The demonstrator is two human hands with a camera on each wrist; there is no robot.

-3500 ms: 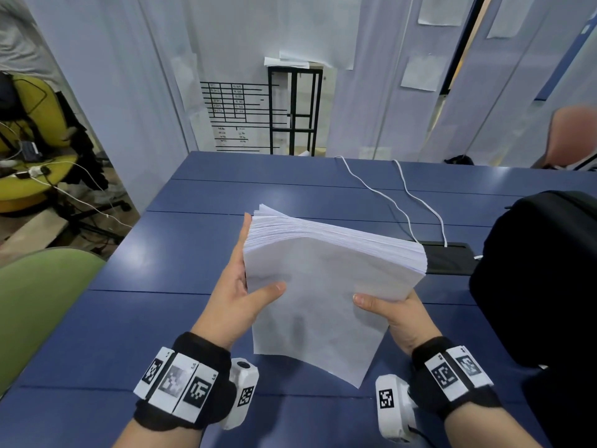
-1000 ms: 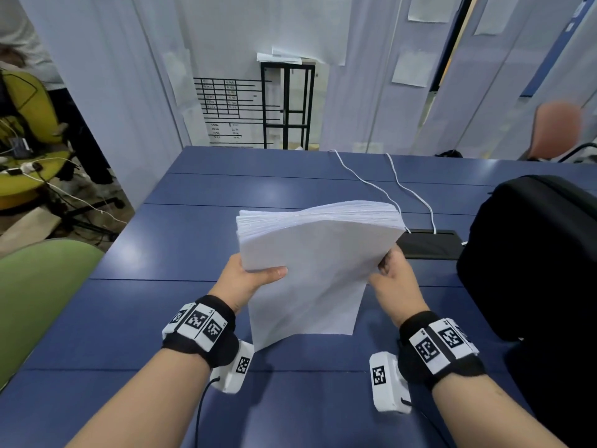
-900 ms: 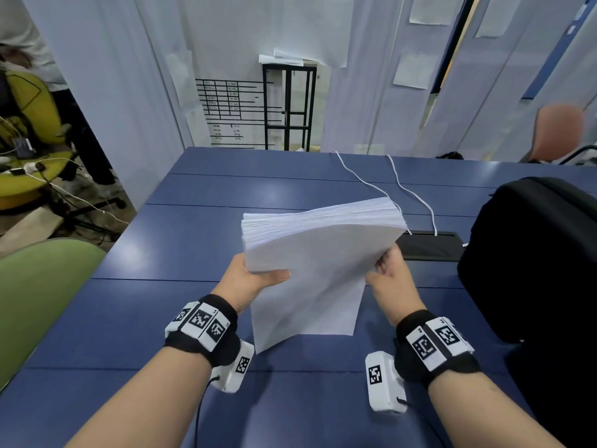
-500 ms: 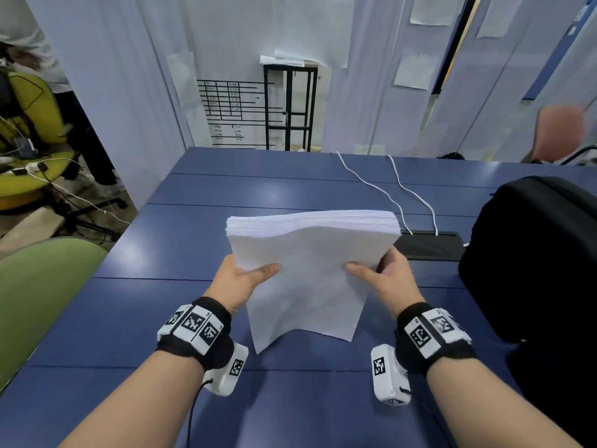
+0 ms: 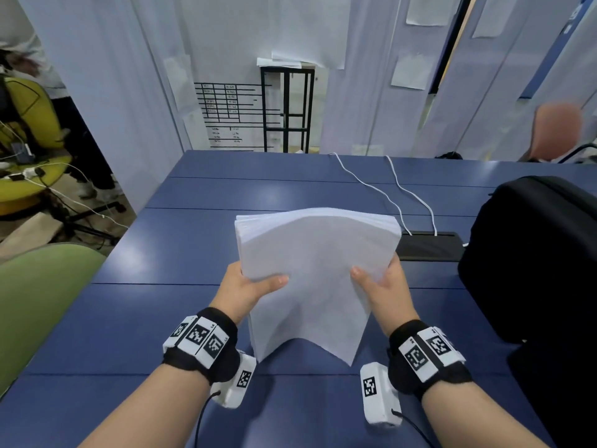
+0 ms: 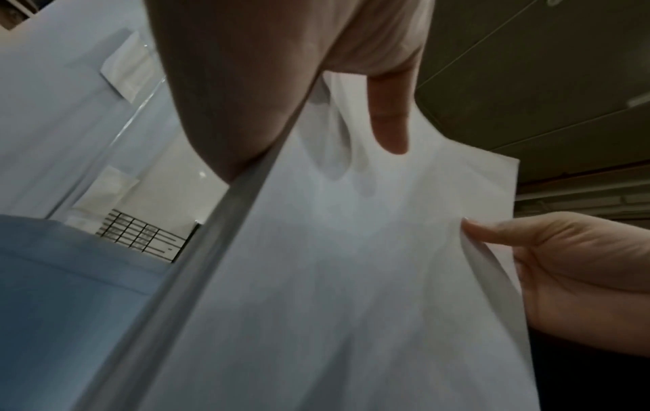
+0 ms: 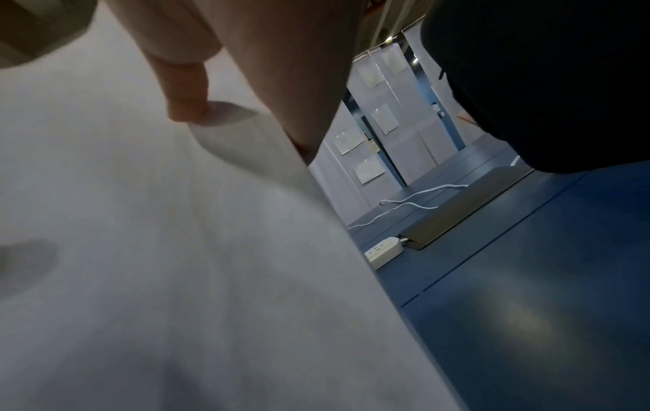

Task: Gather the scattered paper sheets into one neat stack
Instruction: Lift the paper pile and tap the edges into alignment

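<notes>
A thick stack of white paper sheets (image 5: 315, 273) stands upright on its lower edge above the blue table (image 5: 155, 321), bowed outward in the middle. My left hand (image 5: 247, 287) grips its left side, thumb on the front face. My right hand (image 5: 382, 286) grips the right side, thumb on the front too. In the left wrist view the paper stack (image 6: 351, 278) fills the frame, with the left thumb (image 6: 388, 116) on it and my right hand (image 6: 562, 264) at its far edge. The right wrist view shows the stack (image 7: 158, 264) under my right thumb (image 7: 186, 91).
A black backpack (image 5: 533, 263) stands on the table's right side. Behind the stack lie a black cable cover (image 5: 429, 245), two white cables (image 5: 397, 189) and a white power strip (image 7: 385, 251). A green chair (image 5: 38, 305) is at the left.
The stack has turned from tilted to square and upright, its top edges evened. My right thumb came round onto the front face, and the sheets now bow outward.
</notes>
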